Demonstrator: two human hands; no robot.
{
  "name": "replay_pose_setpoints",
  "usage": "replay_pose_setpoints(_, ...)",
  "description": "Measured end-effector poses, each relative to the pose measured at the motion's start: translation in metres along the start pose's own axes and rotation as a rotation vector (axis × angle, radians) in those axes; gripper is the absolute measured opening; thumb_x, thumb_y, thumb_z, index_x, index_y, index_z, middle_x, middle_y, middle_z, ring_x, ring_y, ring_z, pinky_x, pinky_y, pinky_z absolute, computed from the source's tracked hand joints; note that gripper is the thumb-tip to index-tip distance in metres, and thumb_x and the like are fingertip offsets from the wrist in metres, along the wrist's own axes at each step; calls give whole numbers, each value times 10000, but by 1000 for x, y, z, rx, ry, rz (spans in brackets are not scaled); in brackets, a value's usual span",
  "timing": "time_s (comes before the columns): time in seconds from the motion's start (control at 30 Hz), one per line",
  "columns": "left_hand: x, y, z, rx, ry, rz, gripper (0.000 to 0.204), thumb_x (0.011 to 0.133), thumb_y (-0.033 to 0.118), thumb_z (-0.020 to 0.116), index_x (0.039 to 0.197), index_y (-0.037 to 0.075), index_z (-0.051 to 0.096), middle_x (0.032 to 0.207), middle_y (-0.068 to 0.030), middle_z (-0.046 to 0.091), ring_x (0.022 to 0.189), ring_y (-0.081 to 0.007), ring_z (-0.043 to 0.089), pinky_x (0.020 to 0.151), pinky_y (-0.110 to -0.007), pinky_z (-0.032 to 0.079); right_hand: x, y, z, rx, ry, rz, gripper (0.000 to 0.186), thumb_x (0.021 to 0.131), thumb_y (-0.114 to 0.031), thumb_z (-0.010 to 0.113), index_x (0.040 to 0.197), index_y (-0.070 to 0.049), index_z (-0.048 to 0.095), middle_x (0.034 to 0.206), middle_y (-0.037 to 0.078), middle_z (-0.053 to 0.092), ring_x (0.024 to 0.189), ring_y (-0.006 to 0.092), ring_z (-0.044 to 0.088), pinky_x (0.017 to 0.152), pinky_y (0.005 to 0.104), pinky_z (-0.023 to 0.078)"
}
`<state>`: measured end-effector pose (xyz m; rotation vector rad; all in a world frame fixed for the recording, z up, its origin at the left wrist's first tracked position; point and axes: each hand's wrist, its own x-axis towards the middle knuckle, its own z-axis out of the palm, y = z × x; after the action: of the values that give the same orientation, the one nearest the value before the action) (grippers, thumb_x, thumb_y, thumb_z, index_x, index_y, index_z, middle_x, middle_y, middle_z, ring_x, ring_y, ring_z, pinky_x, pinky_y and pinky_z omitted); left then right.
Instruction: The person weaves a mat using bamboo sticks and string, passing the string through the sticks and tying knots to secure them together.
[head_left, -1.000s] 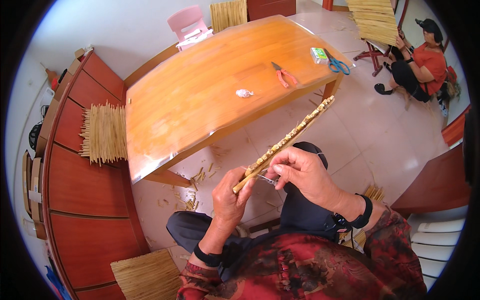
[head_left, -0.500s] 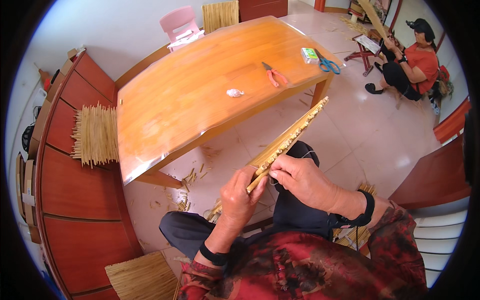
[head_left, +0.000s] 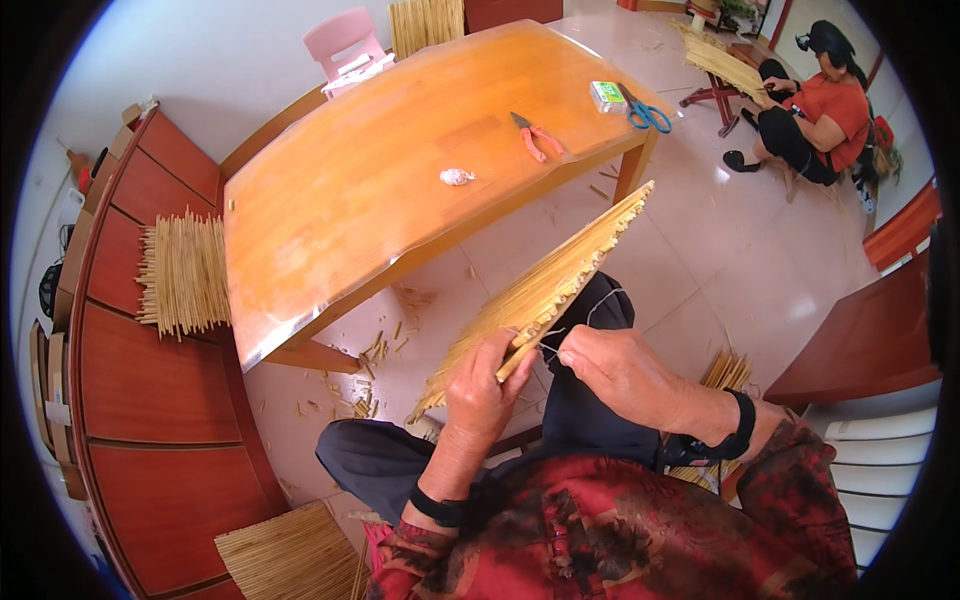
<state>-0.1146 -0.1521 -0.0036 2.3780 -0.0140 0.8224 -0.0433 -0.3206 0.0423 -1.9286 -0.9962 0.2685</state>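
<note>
A mat of straw-coloured stalks (head_left: 545, 280) stands tilted above my knees, its cut stalk ends forming a knobbly edge toward me. My left hand (head_left: 482, 385) is closed round its near corner, thumb against the end stalk. My right hand (head_left: 625, 372), just right of that corner, pinches a thin pale string (head_left: 550, 348) that runs taut to the mat's edge. More of the string loops over my dark trouser leg. The fingers of my left hand are partly hidden behind the mat.
A wooden table (head_left: 370, 180) ahead bears red-handled pliers (head_left: 537, 138), blue-handled scissors (head_left: 645, 112), a small box (head_left: 607, 97) and a white wrapped lump (head_left: 457, 177). Stalk bundles (head_left: 183, 272) lean by red cabinets. Cut bits litter the floor. A seated person (head_left: 820, 115) handles another mat.
My right hand has drawn slightly away from the mat, pulling the string out. The mat has turned to show more of its face. The other person's mat has been lowered.
</note>
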Motion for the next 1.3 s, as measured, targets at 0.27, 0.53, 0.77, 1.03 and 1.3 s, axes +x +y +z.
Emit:
replay_pose_setpoints(0.27, -1, -4, 4, 0, 7, 41, 276, 704, 117, 711, 917, 4, 577, 837, -120, 616, 731, -276, 602, 646, -343, 490, 1, 5, -10, 56, 17, 97, 104, 823, -111, 550, 878, -23, 542, 725, 164, 548, 699, 345, 553, 613, 385, 439)
replay_pose_setpoints(0.53, -3, -3, 4, -34, 4, 29, 280, 703, 113, 709, 917, 7, 563, 852, -121, 612, 740, -283, 593, 654, -338, 489, 8, -7, -23, 504, 104, 253, 88, 855, -65, 510, 898, 6, 542, 765, 40, 557, 616, 70, 520, 542, 220, 455)
replay_pose_setpoints(0.77, -3, 1, 11, -40, 1, 72, 290, 691, 95, 706, 918, -6, 557, 867, -143, 610, 756, -301, 597, 664, -348, 492, 11, -11, -8, 186, -200, 446, 166, 872, -155, 498, 966, -28, 551, 652, 103, 583, 588, 197, 591, 529, 308, 468)
replay_pose_setpoints(1.03, -6, 0, 10, -39, 26, 77, 359, 665, 142, 738, 936, -16, 564, 868, -153, 608, 767, -296, 597, 677, -349, 490, 5, -8, -12, -41, -135, 257, 162, 868, -175, 504, 934, -31, 539, 671, 174, 569, 607, 329, 574, 559, 384, 448)
replay_pose_setpoints(1.3, -6, 7, 12, -67, 17, 60, 339, 659, 84, 729, 941, -17, 569, 888, -148, 620, 787, -299, 608, 684, -343, 499, -1, -12, -14, 277, -193, 554, 133, 887, -140, 471, 906, -27, 540, 568, 55, 535, 471, 123, 503, 461, 267, 417)
